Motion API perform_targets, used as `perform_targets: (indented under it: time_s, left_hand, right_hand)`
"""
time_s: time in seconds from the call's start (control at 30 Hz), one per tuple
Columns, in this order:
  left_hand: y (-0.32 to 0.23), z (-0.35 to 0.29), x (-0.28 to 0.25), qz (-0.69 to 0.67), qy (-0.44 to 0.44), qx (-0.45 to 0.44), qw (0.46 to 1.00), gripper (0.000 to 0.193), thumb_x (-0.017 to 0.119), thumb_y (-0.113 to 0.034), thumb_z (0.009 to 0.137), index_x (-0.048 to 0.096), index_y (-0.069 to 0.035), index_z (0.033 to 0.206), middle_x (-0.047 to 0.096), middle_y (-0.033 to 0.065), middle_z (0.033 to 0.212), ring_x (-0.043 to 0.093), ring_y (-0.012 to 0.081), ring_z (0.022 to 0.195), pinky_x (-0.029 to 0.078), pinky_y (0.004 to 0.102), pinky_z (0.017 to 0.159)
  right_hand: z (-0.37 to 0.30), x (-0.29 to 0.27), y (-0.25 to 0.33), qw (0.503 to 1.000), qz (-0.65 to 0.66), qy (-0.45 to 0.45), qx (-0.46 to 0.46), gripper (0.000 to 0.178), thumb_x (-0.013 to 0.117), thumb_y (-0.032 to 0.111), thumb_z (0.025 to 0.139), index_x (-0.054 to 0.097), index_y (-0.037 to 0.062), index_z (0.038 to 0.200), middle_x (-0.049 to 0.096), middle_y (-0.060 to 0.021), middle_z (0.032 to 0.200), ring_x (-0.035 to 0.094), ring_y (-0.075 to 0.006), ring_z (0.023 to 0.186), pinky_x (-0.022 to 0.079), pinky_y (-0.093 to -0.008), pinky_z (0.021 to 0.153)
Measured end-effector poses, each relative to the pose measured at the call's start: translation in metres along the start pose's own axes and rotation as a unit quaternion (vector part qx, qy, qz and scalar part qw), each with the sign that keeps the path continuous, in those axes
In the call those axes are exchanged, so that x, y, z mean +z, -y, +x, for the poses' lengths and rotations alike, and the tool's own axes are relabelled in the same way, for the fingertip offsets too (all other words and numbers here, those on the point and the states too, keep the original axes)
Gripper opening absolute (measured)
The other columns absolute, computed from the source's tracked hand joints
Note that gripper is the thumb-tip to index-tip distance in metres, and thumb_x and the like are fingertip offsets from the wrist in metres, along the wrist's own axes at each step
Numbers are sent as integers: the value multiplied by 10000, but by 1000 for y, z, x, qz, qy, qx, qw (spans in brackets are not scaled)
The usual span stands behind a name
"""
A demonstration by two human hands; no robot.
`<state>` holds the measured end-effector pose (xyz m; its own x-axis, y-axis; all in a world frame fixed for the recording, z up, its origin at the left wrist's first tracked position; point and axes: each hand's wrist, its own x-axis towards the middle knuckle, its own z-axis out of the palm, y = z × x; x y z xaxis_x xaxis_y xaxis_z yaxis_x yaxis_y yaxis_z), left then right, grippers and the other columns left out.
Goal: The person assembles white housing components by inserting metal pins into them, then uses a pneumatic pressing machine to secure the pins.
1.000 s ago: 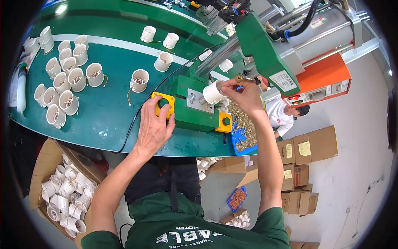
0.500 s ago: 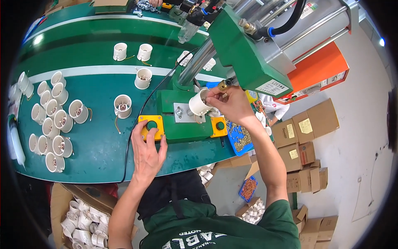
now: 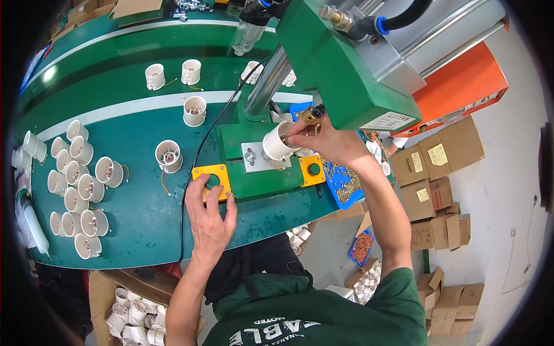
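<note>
My left hand (image 3: pixel 211 230) lies with spread fingers over the yellow button box (image 3: pixel 224 171), its fingertips around the dark round button. A white cylindrical lamp-holder-like cup (image 3: pixel 275 147) sits tilted on the metal plate (image 3: pixel 254 164) of a green press (image 3: pixel 262 187). At the cup's mouth, my right hand (image 3: pixel 337 144) has thumb and fingertips pinched together against the metal parts inside; what they grip is too small to make out. Just above those fingers hangs the press's brass-coloured tip (image 3: pixel 312 115). A second yellow button box (image 3: pixel 306 168) stands below my right wrist.
Several white cups (image 3: pixel 89 187) with inner metal parts stand on the green table at left. A black cable (image 3: pixel 199 151) crosses the table. Right of the press is a blue tray (image 3: pixel 344 203) of small brass parts. Cardboard boxes (image 3: pixel 456 147) are stacked at right; an open carton (image 3: pixel 104 294) holds white cups below.
The whole view has shifted slightly, with the press looming larger. My left hand stays on the button box, and my right fingers stay at the cup's mouth.
</note>
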<state>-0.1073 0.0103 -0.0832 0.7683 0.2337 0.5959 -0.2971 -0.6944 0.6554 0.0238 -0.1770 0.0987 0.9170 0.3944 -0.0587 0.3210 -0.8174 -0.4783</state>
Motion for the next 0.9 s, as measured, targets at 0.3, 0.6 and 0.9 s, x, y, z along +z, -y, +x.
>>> perform_targets:
  time_s: [0.3,0.6,0.9]
  left_hand:
    - [-3,-3,-5,32,-17,64,997,317,717,38,764,561,14,1039,560,172,1161,509,431,1204,450,515,1001]
    - [-7,3,-1,62,-36,55,996,304,709,34,786,576,37,1059,624,167,1097,559,417,1144,491,461,924]
    - [-26,20,6,214,-31,47,975,311,782,-218,800,578,-52,966,600,88,931,533,292,986,355,406,900]
  right_hand:
    - [-68,37,-61,984,15,-177,-30,178,725,118,833,725,21,983,704,-104,889,646,-212,821,503,-334,730]
    - [-93,105,-109,926,-151,-319,-133,334,706,64,803,628,30,1126,639,-115,930,595,-287,927,443,-409,751]
    - [-94,112,-127,921,-49,-346,-171,318,690,82,800,606,37,1104,652,-122,967,596,-298,988,451,-409,814]
